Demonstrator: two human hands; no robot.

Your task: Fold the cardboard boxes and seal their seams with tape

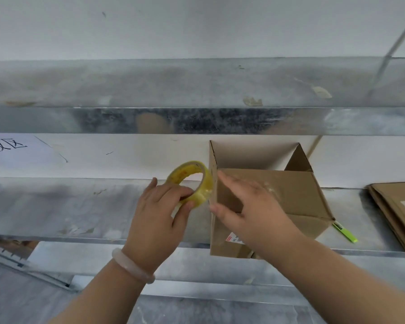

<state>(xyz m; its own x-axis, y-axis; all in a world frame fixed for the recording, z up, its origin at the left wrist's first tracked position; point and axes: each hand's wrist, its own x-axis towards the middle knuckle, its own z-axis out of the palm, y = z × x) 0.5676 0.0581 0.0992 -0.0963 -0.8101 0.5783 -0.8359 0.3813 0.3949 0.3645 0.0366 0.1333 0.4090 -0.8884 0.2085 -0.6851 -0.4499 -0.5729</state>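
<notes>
Far left, a white sheet (14,148) with dark handwriting is stuck on the wall above the grey metal tabletop (68,206). Below it, at the near corner, a pale rail (21,265) with small marks runs off at a slant.

Now the left hand (159,211), a pale bracelet (131,267) on its wrist: fingers and thumb curled round a yellow tape roll (204,190), gripping its near rim and holding it up on edge, tilted. The roll is right beside the cardboard box's left edge; I can't tell from here whether they touch.

On to the right hand (250,206): wide and flat, fingers straight and spread, pressed on the upper panel of the cardboard box (297,192), thumb down along the left corner. The box sits at the front edge of the tabletop, its far end open, flaps standing out toward the wall. A red and white label shows low on its near face.

Just right of the box lies a bright green pen-like tool (344,232), and at the far right a stack of flat cardboard (398,213).
</notes>
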